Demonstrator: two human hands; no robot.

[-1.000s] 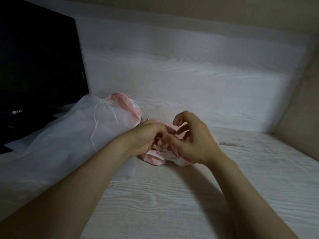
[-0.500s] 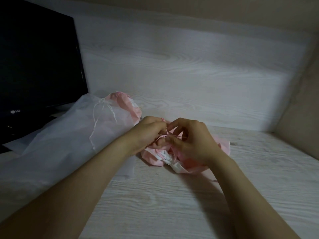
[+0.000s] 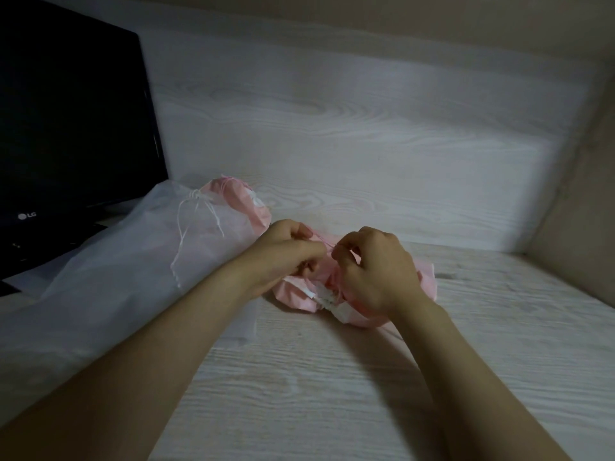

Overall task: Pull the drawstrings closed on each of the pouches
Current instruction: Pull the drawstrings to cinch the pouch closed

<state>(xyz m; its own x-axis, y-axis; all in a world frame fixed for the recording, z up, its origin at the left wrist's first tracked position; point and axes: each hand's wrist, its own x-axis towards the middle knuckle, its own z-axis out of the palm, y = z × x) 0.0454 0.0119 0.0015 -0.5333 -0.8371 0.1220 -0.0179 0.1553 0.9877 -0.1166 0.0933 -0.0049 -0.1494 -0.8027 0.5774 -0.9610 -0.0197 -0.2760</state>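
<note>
A pink pouch (image 3: 299, 294) with a gathered white mouth lies on the pale wooden desk (image 3: 316, 377) at the centre. My left hand (image 3: 286, 251) and my right hand (image 3: 372, 267) hover just above it, each pinching the thin pink drawstring (image 3: 324, 242) that runs between them. Much of the pouch is hidden under my hands. A large white translucent pouch (image 3: 133, 261) lies to the left, its white cord tied at the neck. Behind it another pink pouch (image 3: 246, 201) leans against the back panel.
A black monitor (image 3: 66, 128) stands at the left rear on the desk. A wood-grain back panel (image 3: 366, 144) closes the far side, and a beige side wall (image 3: 582, 194) bounds the right. White paper lies under the large white pouch.
My hands have drawn slightly apart with the pink drawstring between them, and the pouch mouth has bunched tighter. The pouch shifted a little toward me.
</note>
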